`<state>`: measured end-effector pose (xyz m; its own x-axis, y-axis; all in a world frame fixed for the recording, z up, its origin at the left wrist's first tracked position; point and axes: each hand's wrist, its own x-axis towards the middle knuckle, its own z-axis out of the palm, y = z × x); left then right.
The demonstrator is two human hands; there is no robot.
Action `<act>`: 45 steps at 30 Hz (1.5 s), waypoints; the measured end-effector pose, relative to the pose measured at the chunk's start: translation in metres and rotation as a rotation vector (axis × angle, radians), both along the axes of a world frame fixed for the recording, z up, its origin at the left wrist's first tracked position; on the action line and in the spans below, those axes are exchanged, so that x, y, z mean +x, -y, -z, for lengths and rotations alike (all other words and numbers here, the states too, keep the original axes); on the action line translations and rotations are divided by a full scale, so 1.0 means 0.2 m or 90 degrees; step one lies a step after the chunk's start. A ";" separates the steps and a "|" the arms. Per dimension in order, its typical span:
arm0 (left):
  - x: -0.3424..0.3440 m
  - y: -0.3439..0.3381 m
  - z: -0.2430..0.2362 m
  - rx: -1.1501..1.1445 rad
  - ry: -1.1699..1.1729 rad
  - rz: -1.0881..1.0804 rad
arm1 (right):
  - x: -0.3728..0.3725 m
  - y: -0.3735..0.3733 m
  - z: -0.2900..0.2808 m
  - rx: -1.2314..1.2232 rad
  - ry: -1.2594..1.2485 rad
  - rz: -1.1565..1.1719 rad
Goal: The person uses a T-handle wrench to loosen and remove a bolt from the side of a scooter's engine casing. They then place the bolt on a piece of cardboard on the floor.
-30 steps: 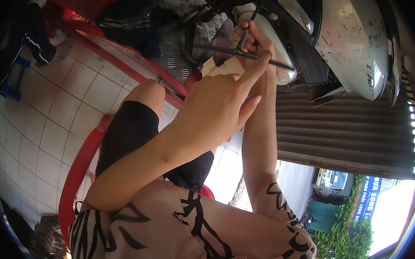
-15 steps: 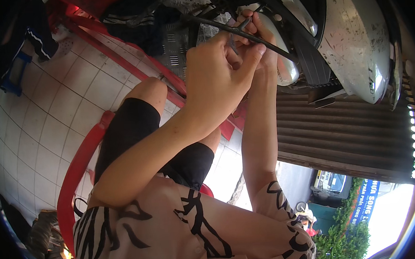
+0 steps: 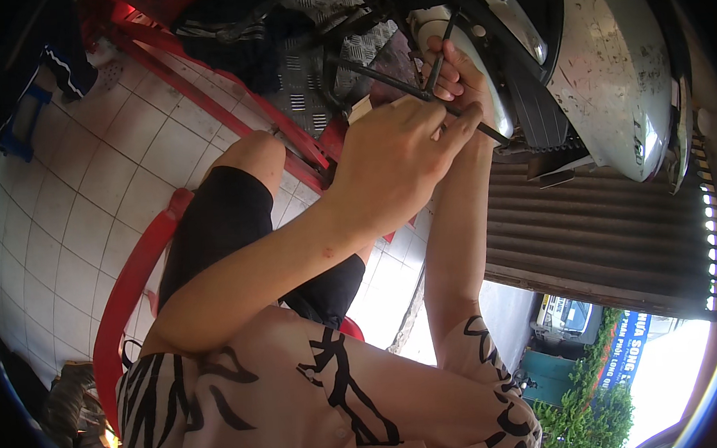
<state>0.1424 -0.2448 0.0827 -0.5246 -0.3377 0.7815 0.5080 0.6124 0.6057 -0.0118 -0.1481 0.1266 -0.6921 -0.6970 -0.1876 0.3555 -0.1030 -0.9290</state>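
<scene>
A dark T-handle wrench (image 3: 389, 80) is held in front of a scuffed silver-white motorbike (image 3: 608, 69). My left hand (image 3: 395, 144) is closed on its crossbar, with the back of the hand toward me and some fingers hidden. My right hand (image 3: 466, 74) lies just beyond and pinches the wrench's shaft, which points up toward the bike's dark underside. Where the shaft's tip ends against the bike is too dark to make out. A rounded pale metal part of the bike sits right behind the right hand.
A red lift frame (image 3: 212, 110) crosses the white tiled floor (image 3: 79, 216), beside a metal tread-plate platform (image 3: 294, 80). Dark cloth (image 3: 228, 35) lies on the platform. A red chair arm (image 3: 133, 295) curves at my left. Ribbed metal shutter panels (image 3: 589, 230) stand at the right.
My left hand has moved lower and rightward along the crossbar. The wrench has turned and dropped slightly, and its shaft now shows above my right hand's fingers.
</scene>
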 end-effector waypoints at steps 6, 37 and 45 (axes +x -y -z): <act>0.12 -0.05 0.16 -0.064 0.267 0.134 | -0.05 -0.03 0.10 -0.050 0.014 -0.048; 0.09 0.21 -0.05 1.255 0.284 1.004 | -0.09 0.06 0.13 -0.164 0.130 -0.032; -0.05 0.02 -0.07 1.107 0.254 0.786 | -0.04 0.05 0.03 -0.113 0.065 0.013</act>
<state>0.1322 -0.2493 0.0973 -0.9882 0.1501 -0.0292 -0.1529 -0.9705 0.1864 -0.0205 -0.1576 0.1196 -0.6900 -0.7114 -0.1330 0.4427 -0.2696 -0.8552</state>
